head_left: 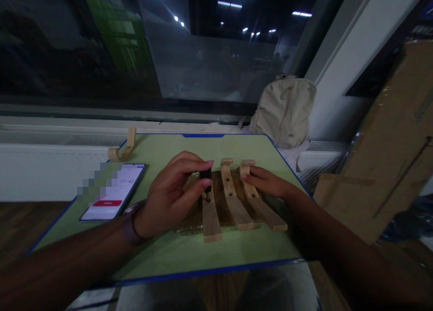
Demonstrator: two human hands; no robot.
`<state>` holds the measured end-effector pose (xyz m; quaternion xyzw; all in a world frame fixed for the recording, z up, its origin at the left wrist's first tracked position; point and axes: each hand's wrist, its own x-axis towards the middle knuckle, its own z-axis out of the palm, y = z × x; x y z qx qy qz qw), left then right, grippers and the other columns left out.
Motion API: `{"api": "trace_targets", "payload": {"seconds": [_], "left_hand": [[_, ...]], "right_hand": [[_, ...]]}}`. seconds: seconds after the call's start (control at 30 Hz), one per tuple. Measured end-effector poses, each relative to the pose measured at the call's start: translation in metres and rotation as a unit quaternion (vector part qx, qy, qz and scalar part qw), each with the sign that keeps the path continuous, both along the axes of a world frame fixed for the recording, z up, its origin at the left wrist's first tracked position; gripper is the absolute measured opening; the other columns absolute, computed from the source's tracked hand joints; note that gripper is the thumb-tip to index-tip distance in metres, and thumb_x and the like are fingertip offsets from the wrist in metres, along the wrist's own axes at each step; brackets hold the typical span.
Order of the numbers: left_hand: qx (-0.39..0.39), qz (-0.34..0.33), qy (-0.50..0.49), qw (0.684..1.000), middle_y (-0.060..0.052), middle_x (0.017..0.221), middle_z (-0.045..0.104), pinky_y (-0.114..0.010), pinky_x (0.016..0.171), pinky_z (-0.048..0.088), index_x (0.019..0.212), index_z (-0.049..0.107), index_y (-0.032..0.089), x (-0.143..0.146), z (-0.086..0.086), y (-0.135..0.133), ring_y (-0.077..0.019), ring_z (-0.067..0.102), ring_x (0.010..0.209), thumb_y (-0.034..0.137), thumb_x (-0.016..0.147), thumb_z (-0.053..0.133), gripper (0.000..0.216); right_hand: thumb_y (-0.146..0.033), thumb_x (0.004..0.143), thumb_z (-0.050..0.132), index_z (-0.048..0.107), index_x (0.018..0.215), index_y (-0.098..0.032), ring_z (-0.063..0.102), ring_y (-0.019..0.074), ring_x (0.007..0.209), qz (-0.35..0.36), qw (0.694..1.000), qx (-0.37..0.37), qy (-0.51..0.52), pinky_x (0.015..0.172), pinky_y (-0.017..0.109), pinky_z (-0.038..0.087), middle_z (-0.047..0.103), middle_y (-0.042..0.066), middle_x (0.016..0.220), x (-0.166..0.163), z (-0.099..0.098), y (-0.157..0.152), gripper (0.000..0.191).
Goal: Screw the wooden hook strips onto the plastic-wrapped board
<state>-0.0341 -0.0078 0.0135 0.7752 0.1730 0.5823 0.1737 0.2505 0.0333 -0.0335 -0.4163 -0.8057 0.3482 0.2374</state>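
Observation:
Three pale wooden hook pieces (233,197) lie side by side across a darker wooden board (191,211) on a green mat (189,252). My left hand (172,193) pinches a small black tool or screw head (205,175), holding it upright over the leftmost hook piece (210,216). My right hand (270,184) rests on the rightmost hook piece (260,207), fingers pressed down near its upper end. A purple band is on my left wrist.
A phone (113,192) with a lit screen lies on the mat's left side. A loose wooden hook (124,147) sits at the mat's far left corner. A beige backpack (286,110) leans by the window; cardboard (389,144) stands at right.

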Motion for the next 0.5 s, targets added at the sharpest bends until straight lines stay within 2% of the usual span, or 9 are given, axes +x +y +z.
{"api": "trace_targets", "payload": {"seconds": [0.2,0.5], "left_hand": [[0.014,0.008,0.013,1.000,-0.003,0.098,0.065,-0.028,0.079,0.054,0.124,0.066,0.027,-0.0005,-0.0013,0.0004,-0.0147,0.063,0.093,0.005,0.087,0.067,0.042],[0.034,0.036,0.021,0.999,-0.004,0.102,0.064,-0.029,0.084,0.055,0.124,0.066,0.027,-0.0002,-0.0019,0.0018,-0.0161,0.063,0.099,0.008,0.087,0.068,0.041]], "right_hand": [[-0.044,0.102,0.049,0.067,0.131,-0.019,0.063,0.0297,0.126,0.014,1.000,0.005,0.016,0.112,0.051,0.044,0.068,0.010,0.139,-0.0010,0.0015,-0.0004,0.043],[-0.049,0.101,0.050,0.068,0.130,-0.019,0.064,0.0294,0.124,0.014,1.000,-0.003,0.027,0.110,0.050,0.047,0.068,0.011,0.137,-0.0002,-0.0003,0.0002,0.045]]}}
